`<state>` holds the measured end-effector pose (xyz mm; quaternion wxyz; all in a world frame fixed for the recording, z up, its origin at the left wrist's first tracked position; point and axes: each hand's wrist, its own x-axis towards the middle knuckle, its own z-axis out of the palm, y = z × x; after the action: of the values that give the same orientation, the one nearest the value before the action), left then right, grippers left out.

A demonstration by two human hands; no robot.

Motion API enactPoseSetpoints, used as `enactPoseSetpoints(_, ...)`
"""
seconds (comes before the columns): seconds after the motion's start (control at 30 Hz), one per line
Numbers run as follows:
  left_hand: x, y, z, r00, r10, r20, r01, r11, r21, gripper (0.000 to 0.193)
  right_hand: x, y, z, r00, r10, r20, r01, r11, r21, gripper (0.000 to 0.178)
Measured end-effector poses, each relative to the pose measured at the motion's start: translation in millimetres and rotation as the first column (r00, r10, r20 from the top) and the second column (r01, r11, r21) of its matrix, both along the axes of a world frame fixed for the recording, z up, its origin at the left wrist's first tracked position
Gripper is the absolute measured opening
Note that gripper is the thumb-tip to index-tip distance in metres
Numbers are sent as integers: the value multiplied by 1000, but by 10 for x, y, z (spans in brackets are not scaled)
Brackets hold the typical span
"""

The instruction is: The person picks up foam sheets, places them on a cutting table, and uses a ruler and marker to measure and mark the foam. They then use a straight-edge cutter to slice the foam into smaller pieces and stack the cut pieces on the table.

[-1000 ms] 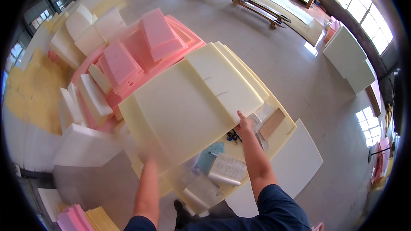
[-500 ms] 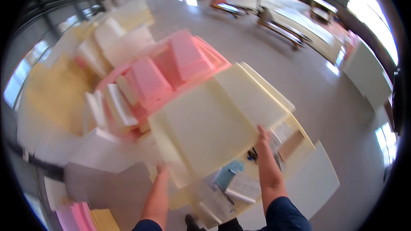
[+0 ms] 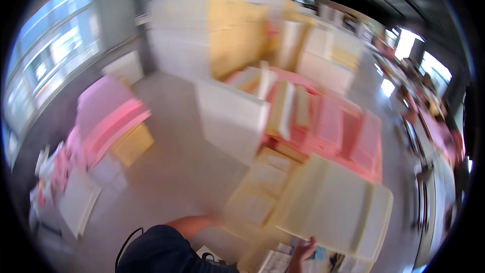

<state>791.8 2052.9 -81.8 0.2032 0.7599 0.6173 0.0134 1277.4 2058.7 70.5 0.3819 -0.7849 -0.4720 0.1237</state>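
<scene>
Pale cream foam sheets lie stacked in the lower right, with a greyish top face. My right hand is at their near edge, its fingers partly apart and nothing visible in them; whether it touches the edge is unclear. Stretched out to the left, my left hand is smeared by motion beside a yellowish board, its fingers not readable. Papers and a small blue item lie close to my right hand.
Beyond the sheets sit pink foam blocks and a white panel. Tall yellow foam stacks rise behind. On the left, pink sheets and a yellow block rest near a leaning white board.
The view has swung left, so the sheets and pink blocks now appear farther right. My left hand has moved away from the sheets' left side; my right hand remains near their near edge.
</scene>
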Motion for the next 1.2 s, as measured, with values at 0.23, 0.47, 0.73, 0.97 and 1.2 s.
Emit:
enactPoseSetpoints(0.23,-1881,-1654,1496,907,137,399,-50,974,-219,33,-4244,-1048,-34,202,979,-23,-979,202,-1,36)
enactPoseSetpoints(0.47,-3316,-4789,1665,402,796,452,-852,506,-136,33,-7570,-1943,297,-665,747,17,-688,-603,-404,33)
enactPoseSetpoints(0.73,-3843,-6289,3461,-377,670,640,-913,-387,-132,35,-9581,-3635,-127,-942,333,36,-312,-831,-461,26)
enactPoseSetpoints(0.97,-3937,-7326,3461,-452,795,406,-891,-425,-161,41,-10623,-5845,-64,-955,-67,-289,160,-936,-313,37)
enactPoseSetpoints(1.2,-3907,-8947,3354,-662,668,341,-742,-517,-427,55,-12063,-7707,173,-932,-111,-344,269,-849,-455,44)
